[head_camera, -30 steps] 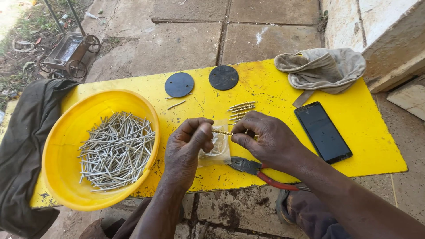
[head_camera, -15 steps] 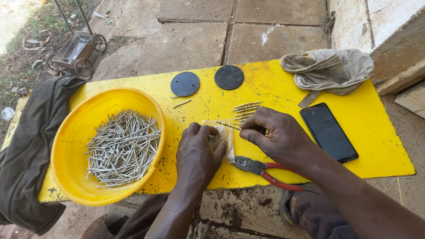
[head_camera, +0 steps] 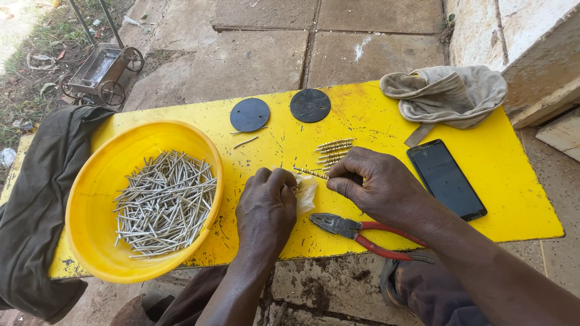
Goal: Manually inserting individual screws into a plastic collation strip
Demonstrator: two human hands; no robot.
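My left hand rests fingers-down on a small clear plastic bag on the yellow board, pinching something small from it. My right hand pinches one end of a thin beaded metal pin that points left toward the bag. A short row of similar beaded pins lies just beyond my right hand. Red-handled pliers lie on the board under my right wrist.
A yellow bowl holds several metal pins at the left. Two dark round discs sit at the board's far edge. A black phone and a grey cloth lie right; a dark cloth hangs left.
My left hand came down from a raised pinch onto the plastic bag. My right hand keeps hold of the beaded pin, now laid lower near the bag.
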